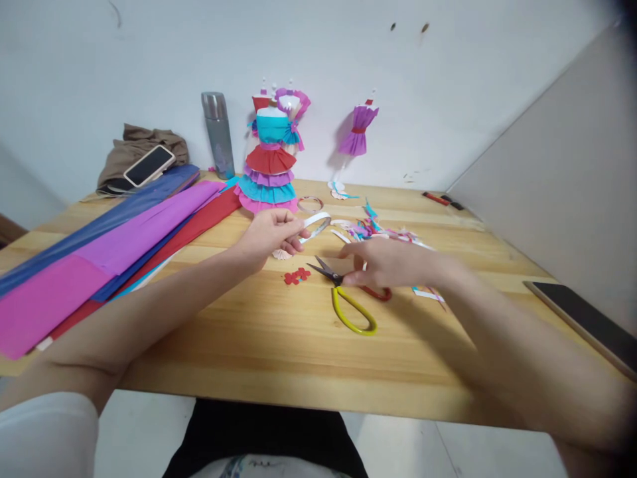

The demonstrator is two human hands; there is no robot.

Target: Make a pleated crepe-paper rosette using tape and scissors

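My left hand [277,232] is closed, pinching a narrow white strip [318,218] that curls into a loop toward the right. Over the scissors [338,279] hovers my right hand [381,262], palm down and slightly blurred, with thumb and index finger apart. Its thumb overlaps the scissors near the pivot; whether it touches them I cannot tell. The scissors lie on the table with blades parted, one handle yellow and the other red, partly hidden by that hand. Small red paper cutouts [297,276] rest left of the blades.
Dress forms in colourful crepe paper [271,159] stand at the back, another in purple [361,129] farther right. Coloured paper rolls [144,222], a bottle [217,136] and a phone [149,166] on brown cloth occupy the left. Scraps [371,229] lie centre-right; a dark tablet-like device [587,318] sits right.
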